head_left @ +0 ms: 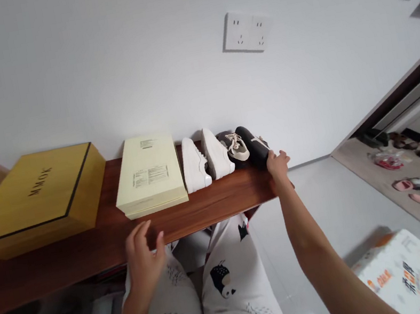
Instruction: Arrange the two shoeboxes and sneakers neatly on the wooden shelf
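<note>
Wooden shelf edge (pixel 92 272), right hand (pixel 277 164) touching black shoe (pixel 252 145), left hand (pixel 144 255) just below

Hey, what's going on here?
A person sits at a wooden shelf, their right hand at a black shoe at the end of a row. Their left hand is open by the shelf's front edge. Two white shoes and a dark laced shoe stand beside the black one, with a pale box and a yellow box further along.
</note>
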Demonstrator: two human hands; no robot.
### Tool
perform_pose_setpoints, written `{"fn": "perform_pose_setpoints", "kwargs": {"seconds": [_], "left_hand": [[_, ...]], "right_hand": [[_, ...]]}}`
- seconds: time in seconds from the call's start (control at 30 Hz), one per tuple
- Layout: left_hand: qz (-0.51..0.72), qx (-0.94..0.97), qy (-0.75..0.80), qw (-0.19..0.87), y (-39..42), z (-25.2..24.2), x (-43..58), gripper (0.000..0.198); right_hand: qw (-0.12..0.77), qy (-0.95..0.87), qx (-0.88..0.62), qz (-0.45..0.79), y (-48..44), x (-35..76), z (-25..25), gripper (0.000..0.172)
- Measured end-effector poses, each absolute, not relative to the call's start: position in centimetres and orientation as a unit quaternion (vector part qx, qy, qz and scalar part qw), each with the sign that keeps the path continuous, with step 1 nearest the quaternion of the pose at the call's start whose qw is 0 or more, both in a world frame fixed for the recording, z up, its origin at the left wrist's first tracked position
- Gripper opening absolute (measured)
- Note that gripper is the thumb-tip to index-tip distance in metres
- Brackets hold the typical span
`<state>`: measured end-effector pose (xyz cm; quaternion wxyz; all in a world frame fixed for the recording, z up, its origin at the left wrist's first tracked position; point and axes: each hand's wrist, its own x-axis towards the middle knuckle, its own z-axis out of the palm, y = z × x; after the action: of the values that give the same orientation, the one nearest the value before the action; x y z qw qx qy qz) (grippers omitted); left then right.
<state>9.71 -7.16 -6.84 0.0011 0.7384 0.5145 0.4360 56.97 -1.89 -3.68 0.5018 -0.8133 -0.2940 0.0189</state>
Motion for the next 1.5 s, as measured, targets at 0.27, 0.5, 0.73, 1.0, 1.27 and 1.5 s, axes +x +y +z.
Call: {"fn": "perform_pose_setpoints", "kwargs": {"seconds": [0.27,0.5,0.73,1.0,1.27,1.5], "left_hand": [[0.491,0.655,0.575,0.001,-8.2,-4.4,6.2,0.042],[0.503,0.626,0.596,0.02,-9.4,-5.1,5.1,0.037],[0.499,0.628,0.597,0.04,-9.8,-5.4,5.0,0.035],[0.586,0.482,0.647,0.079,-9.1,-5.2,1.3,0.046],[0.603,0.147,0.665,0.415,4.3,-0.4,-10.3,0.024],[0.549,0.25,0.688,0.404,8.7,0.9,-11.9,0.012]], "right_hand": [[0.308,-0.584,-0.751,0.001,0.7,50.4,-2.3,0.035],[0.523,-0.477,-0.69,0.154,2.1,53.8,-1.3,0.039],[0.549,-0.382,-0.735,0.111,-2.2,49.9,-4.4,0.039],[0.535,-0.486,-0.69,-0.04,-8.7,44.6,-5.9,0.042],[0.525,-0.586,-0.602,0.137,-15.8,33.5,-9.5,0.024],[0.499,-0.572,-0.585,0.286,-20.1,26.2,-11.9,0.022]]}}
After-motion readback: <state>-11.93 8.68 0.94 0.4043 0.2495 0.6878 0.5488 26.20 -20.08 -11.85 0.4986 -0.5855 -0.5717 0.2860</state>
